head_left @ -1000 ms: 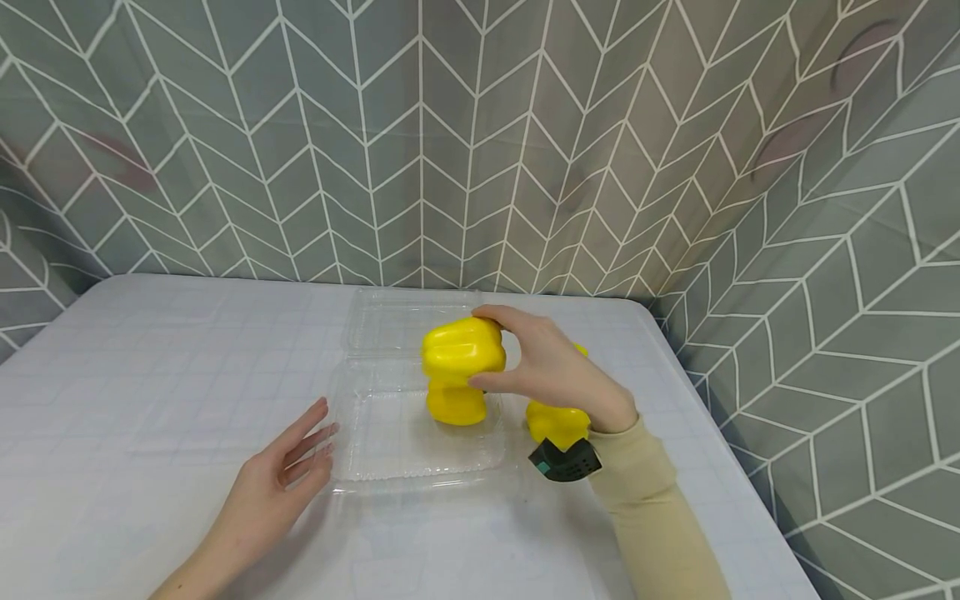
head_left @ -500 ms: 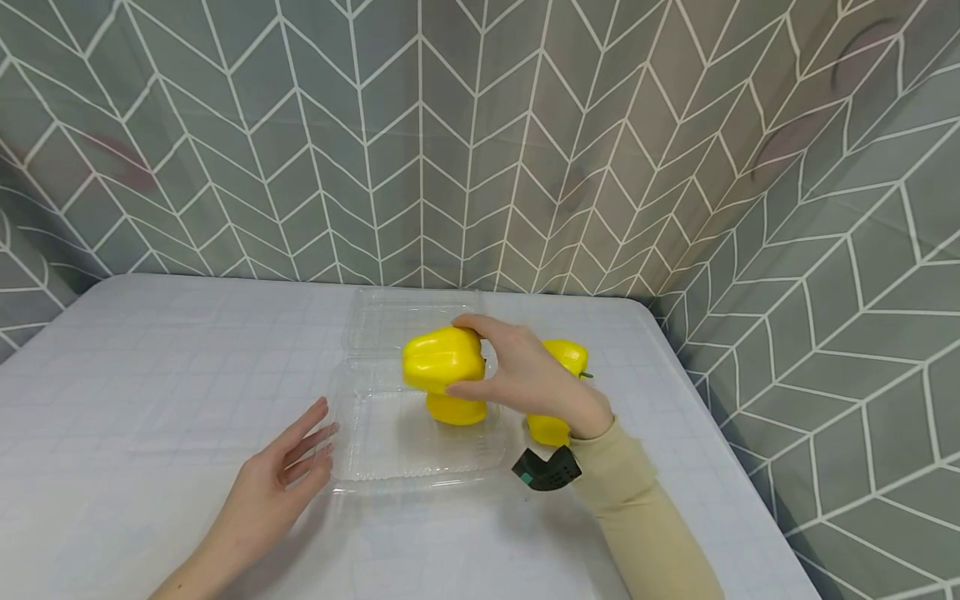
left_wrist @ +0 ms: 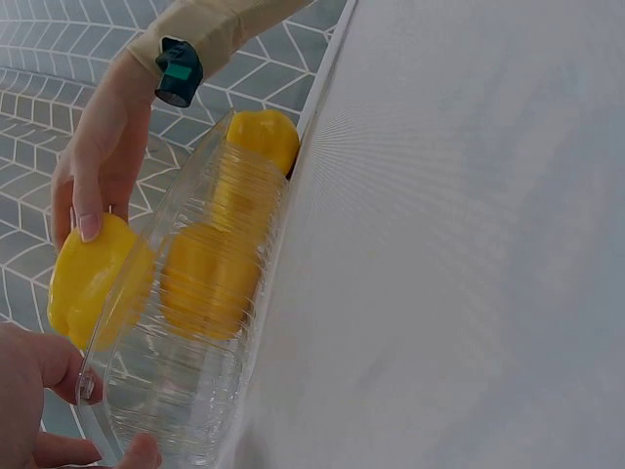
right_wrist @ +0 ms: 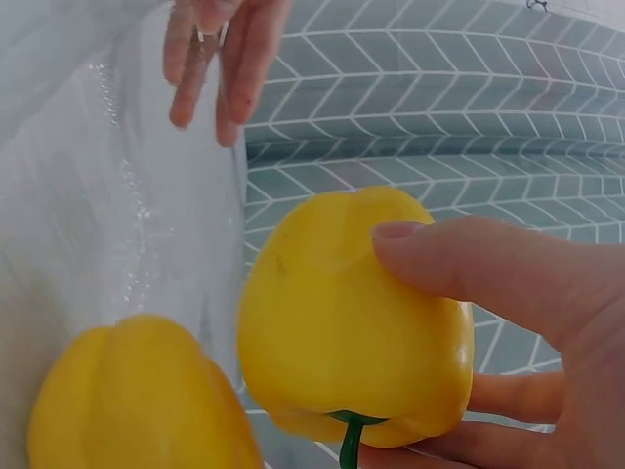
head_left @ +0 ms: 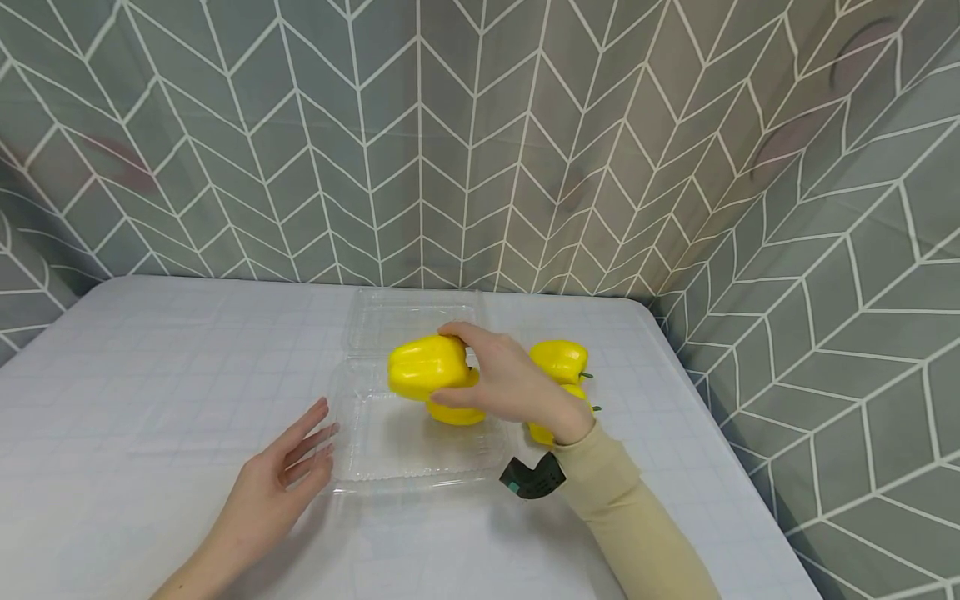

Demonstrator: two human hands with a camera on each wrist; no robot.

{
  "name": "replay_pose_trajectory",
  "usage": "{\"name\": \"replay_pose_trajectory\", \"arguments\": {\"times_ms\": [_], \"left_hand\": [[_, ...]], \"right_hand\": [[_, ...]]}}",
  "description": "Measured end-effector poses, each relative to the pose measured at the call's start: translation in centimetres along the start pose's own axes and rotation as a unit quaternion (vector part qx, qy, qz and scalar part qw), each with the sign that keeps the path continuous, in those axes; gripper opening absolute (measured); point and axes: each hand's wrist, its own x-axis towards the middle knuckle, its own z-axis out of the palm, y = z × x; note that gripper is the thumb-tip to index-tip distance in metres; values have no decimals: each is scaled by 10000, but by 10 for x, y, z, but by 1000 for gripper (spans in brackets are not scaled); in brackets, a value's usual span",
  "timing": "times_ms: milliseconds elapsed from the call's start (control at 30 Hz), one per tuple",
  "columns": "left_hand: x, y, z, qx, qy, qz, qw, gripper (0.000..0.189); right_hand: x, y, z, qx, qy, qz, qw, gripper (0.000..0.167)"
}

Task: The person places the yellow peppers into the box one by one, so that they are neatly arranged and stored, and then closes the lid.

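Note:
My right hand [head_left: 510, 379] grips a yellow bell pepper [head_left: 423, 367] between thumb and fingers, above the clear plastic clamshell container [head_left: 375, 454]. In the right wrist view, the held pepper [right_wrist: 347, 313] shows its green stem pointing down. A second yellow bell pepper [head_left: 459, 414] sits inside the container on its right side, partly hidden behind the held one. At the container's left edge is my left hand [head_left: 277, 475], fingers extended and loosely bent; whether they touch the rim I cannot tell.
Right of the container, one yellow bell pepper [head_left: 558, 360] and another yellow bell pepper [head_left: 542, 434], half hidden by my right wrist, lie on the white-covered table [head_left: 187, 375]. The container's open lid [head_left: 382, 321] lies flat toward the back. A patterned curtain [head_left: 450, 167] hangs behind.
My right hand has carried the held pepper leftward and slightly down over the container. More of the two peppers on the right shows now. My left hand has stayed in place.

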Motion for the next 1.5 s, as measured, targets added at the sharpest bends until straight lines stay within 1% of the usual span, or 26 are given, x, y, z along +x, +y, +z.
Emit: {"name": "replay_pose_trajectory", "arguments": {"times_ms": [133,433,667,933,1133,1267,1500], "left_hand": [[0,0,0,-2,0,-53,10000,59],[0,0,0,8,-16,17,10000,60],[-1,0,0,-23,-23,-40,10000,60],[-1,0,0,-49,6,19,10000,60],[-1,-1,0,-11,19,30,10000,60],[-1,-1,0,-25,21,47,10000,60],[0,0,-1,-2,-29,-12,10000,61]], "right_hand": [[2,0,7,120,-68,-70,9999,67],[5,-1,18,39,-154,-205,9997,65],[6,-2,23,-1,-143,-254,9996,64],[8,-2,34,-160,-59,-491,9986,63],[10,-3,42,-211,-120,-470,9986,64],[11,-2,47,-344,-82,-493,9982,64],[11,-2,52,-458,-94,-632,9969,66]]}}
